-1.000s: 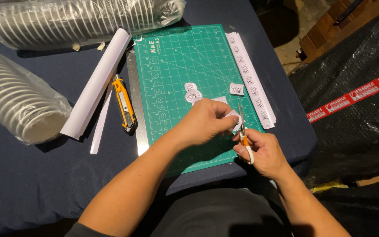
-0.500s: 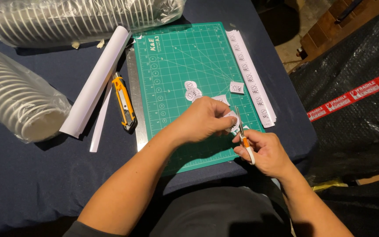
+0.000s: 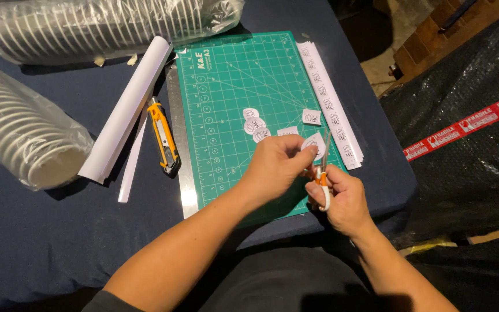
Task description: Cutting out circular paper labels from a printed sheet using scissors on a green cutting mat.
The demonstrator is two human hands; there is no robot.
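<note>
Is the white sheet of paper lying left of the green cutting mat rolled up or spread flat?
Rolled up. The white sheet of paper forms a long tube lying diagonally on the dark cloth, beside the steel ruler and orange utility knife.

Work surface: table under dark navy cloth [image 3: 41,254], cloth creased at near edge. Right of table: black bubble-wrapped bulk [image 3: 463,156], glossy, strip of red-and-white warning tape [image 3: 463,124] running diagonally across it. Top right: brown wooden furniture piece [image 3: 434,40], partly out of frame, tan floor patch [image 3: 379,69] beside it. Light: warm, from above, falls mid-table; corners and far right dim.
</note>
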